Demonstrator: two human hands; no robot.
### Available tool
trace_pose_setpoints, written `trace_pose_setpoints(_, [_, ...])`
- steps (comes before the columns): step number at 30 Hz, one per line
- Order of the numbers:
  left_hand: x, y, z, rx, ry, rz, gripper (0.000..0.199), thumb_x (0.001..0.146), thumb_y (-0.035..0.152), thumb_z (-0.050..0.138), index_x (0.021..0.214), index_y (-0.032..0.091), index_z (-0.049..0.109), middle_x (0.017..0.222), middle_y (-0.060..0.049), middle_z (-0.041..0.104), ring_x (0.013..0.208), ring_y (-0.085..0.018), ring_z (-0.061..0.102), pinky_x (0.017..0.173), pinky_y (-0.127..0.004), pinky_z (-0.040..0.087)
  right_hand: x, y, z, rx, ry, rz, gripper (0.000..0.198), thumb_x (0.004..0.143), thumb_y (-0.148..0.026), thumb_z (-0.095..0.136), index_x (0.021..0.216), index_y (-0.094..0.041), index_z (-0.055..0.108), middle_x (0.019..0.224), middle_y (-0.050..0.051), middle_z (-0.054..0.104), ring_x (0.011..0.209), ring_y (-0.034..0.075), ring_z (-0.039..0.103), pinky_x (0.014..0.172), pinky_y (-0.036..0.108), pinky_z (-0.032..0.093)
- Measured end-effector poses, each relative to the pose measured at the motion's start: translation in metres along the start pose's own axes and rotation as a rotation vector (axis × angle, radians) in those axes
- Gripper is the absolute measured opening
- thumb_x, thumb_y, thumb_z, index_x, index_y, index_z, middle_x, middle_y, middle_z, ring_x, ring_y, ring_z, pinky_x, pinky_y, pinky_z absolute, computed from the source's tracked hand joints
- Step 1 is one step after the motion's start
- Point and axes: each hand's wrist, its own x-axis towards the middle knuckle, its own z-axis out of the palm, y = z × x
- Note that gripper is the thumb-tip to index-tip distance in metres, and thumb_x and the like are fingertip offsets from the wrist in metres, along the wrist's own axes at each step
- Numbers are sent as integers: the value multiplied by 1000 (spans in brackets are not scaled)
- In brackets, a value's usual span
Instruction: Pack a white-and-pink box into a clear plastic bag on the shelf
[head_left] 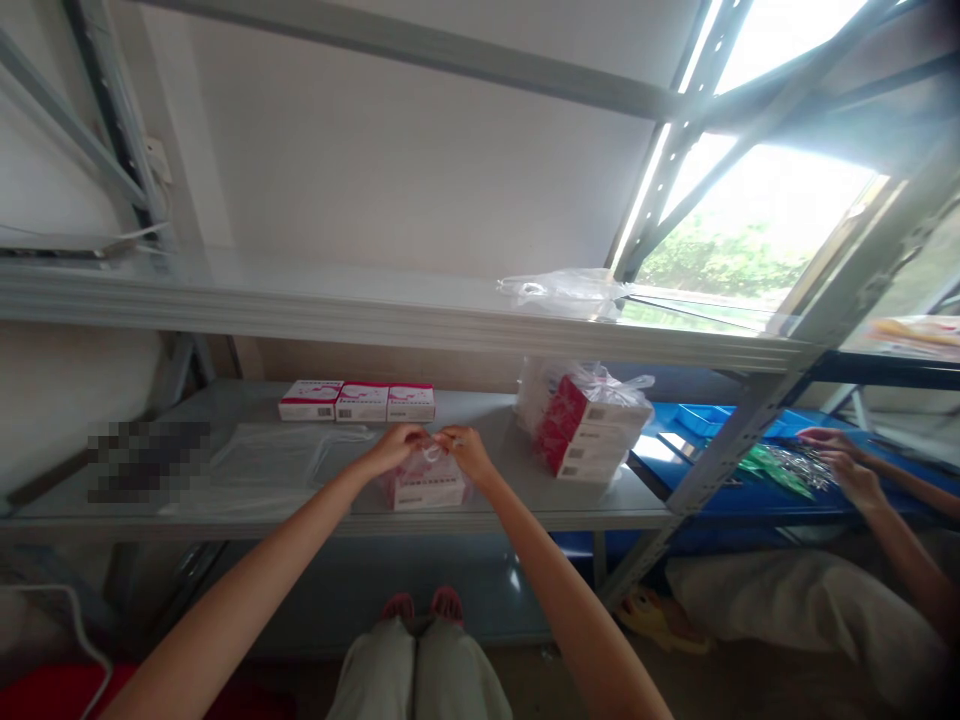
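Just in front of me on the grey shelf stands a pink and white box (429, 490) inside a clear plastic bag (430, 454). My left hand (399, 447) pinches the gathered top of the bag from the left. From the right, my right hand (466, 450) grips the same gathered plastic, fingers closed, with the two hands almost touching. Behind them three similar boxes (363, 402) sit side by side. Flat clear plastic bags (255, 465) lie to the left of my left hand.
Right of my hands, bagged boxes (589, 430) are stacked on the shelf (517, 505). More clear plastic (562, 290) lies on the upper shelf edge. A metal upright (724, 440) stands at the right. Beyond it, another person's hands (844, 465) are over silvery pieces on a blue table.
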Motion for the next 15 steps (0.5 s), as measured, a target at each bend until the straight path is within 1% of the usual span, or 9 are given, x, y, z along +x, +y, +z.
trace_pose_setpoints(2, [-6,0,3,-127,1,-61,11,75,24,57,78,17,65,85,-5,69,84,-20,62,77,-29,47,0,0,-2,18,-3,5,37,73,-49,60,50,-20,63,50,1,57,53,13,46,56,26,34])
trace_pose_setpoints(5, [-13,-2,6,-314,-7,-149,16,76,29,59,87,17,63,94,-6,68,91,-20,62,82,-30,47,1,2,-4,115,-30,71,29,68,-46,68,59,-19,72,55,3,65,54,15,53,57,28,41])
trace_pose_setpoints(8, [-16,-5,4,-411,-56,-163,19,75,32,60,86,17,61,93,-5,67,91,-19,61,84,-30,47,0,3,-5,204,-64,119,23,64,-41,72,65,-18,75,61,5,70,57,16,59,60,29,46])
trace_pose_setpoints(10, [-15,-6,2,-424,-108,-152,21,75,36,61,84,17,61,89,-4,65,87,-19,61,82,-30,47,0,3,-5,204,-58,112,19,64,-37,73,68,-19,76,67,6,73,61,18,62,64,30,49])
trace_pose_setpoints(12, [-14,-5,-1,-394,-131,-145,25,74,38,63,87,17,61,90,-4,65,87,-19,60,81,-30,46,1,2,-5,142,-23,88,14,66,-31,72,70,-19,76,71,5,74,66,19,65,68,30,49])
trace_pose_setpoints(15, [-11,-5,-1,-309,-135,-148,29,69,30,66,94,16,62,96,-5,65,91,-20,59,82,-30,46,1,1,-4,-39,46,43,11,72,-22,65,73,-20,76,74,3,75,70,19,67,70,28,49])
